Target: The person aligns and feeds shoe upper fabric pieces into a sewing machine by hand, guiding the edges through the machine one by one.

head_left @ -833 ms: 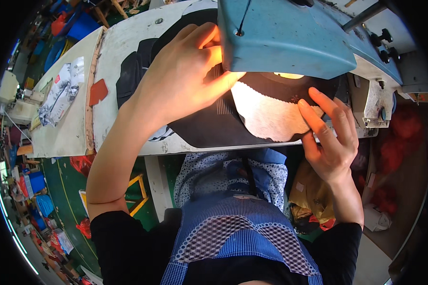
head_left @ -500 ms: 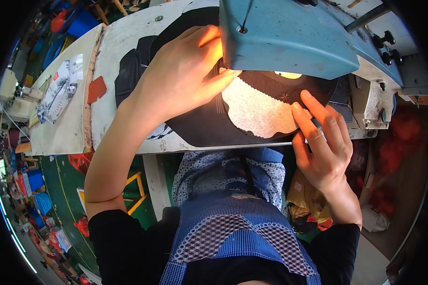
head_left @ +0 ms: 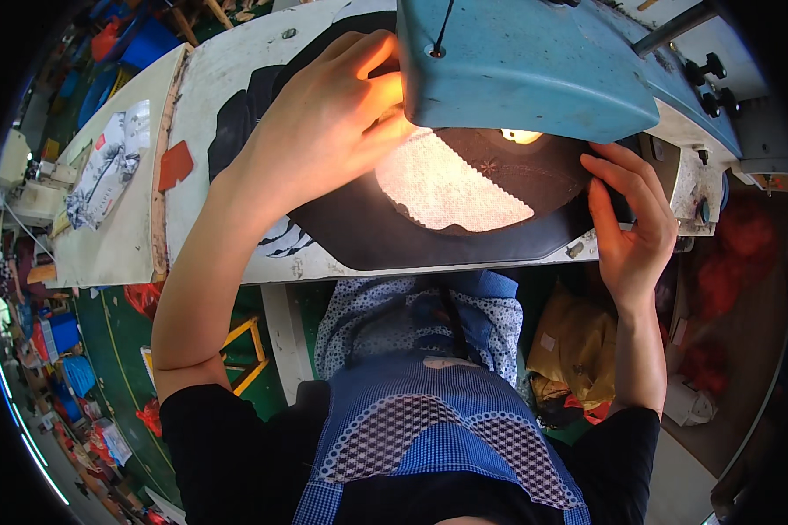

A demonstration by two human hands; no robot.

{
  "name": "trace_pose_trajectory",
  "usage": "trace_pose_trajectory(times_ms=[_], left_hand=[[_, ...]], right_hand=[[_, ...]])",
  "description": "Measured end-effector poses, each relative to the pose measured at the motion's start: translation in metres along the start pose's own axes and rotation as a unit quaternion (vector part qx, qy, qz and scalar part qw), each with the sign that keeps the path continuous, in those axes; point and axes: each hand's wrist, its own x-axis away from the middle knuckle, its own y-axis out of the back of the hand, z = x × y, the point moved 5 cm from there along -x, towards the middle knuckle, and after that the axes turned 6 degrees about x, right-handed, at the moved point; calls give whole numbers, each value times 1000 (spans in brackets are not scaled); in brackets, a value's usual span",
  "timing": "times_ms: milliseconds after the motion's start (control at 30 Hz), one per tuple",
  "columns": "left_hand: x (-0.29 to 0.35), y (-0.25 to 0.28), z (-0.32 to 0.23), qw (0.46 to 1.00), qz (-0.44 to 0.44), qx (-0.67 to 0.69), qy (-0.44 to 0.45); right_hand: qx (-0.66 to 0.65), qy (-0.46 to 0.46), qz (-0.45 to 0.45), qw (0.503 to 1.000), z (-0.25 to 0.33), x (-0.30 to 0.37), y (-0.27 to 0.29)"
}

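Observation:
A black sewn piece of smooth sheet material (head_left: 359, 232) lies on the pale machine table under a blue sewing machine head (head_left: 534, 79). A cream woven patch with a zigzag-cut edge (head_left: 451, 188) sits in its lit middle, beside a dark brown area with a small stitched star. My left hand (head_left: 333, 122) rests on the piece's left side, fingers apart, their tips partly hidden behind the machine head. At the piece's right edge my right hand (head_left: 635, 219) has its thumb and fingers closed on the black material. The needle area is hidden by the machine head.
Left on the table lie a reddish-brown scrap (head_left: 176, 164) and a white printed plastic bag (head_left: 114, 166). Black knobs (head_left: 714, 83) stick out at the machine's right. Below the table are a yellow-brown sack (head_left: 573, 341) and a yellow frame (head_left: 252, 350).
The cream patch has shifted left, and more of the dark brown area shows. My right hand has moved right, off the patch to the piece's edge. My left hand has slid slightly left.

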Motion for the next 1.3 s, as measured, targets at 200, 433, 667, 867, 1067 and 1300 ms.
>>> trace_pose_trajectory(times_ms=[200, 433, 667, 867, 1067, 1300], left_hand=[[0, -4, -3, 998, 21, 58, 13], [1, -7, 6, 997, 3, 75, 16], [2, -3, 3, 1000, -5, -1, 13], [-4, 1, -10, 999, 28, 40, 16], [3, -5, 3, 995, 30, 62, 78], [1, 0, 0, 1000, -6, 21, 4]], right_hand=[[12, 10, -37, 999, 3, 4, -6], [60, 6, -57, 997, -3, -2, -2], [25, -5, -54, 998, -1, 2, -7], [54, 26, -64, 996, -2, 5, -2], [37, 48, -82, 995, -5, 3, 0], [5, 71, -45, 996, -6, 7, 6]])
